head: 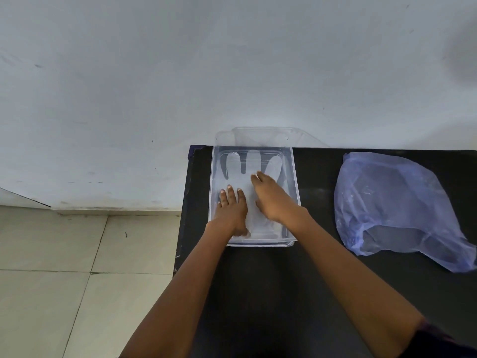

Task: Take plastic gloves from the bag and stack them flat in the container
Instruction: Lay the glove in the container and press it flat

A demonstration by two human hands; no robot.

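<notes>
Right now both hands are inside the clear plastic container (294,177), which sits at the far left corner of the black tabletop (322,202), its far end against the pale wall (154,73). A clear plastic glove (251,164) lies flat on the container's floor, fingers pointing toward the wall and cuff toward the near rim; whether more gloves lie beneath it cannot be told, since the plastic is see-through. The left hand (232,208) rests palm down on the left part of the glove, fingers straight and close together, pressing flat and gripping nothing. The right hand (271,197) lies just beside it on the right part of the glove, also palm down, its fingers extended toward the base of the glove's fingers. The two hands are apart, with a narrow strip of glove showing between them. Both bare forearms reach in over the container's near rim.

Behind the container, leaning against the wall, stands a clear plastic lid (263,136). To the right of the container, well apart from it on the same tabletop, lies a crumpled bluish translucent plastic bag (392,202); what it holds cannot be made out. To the left of the container, beyond the tabletop's edge, a tiled floor (64,267) shows below.
</notes>
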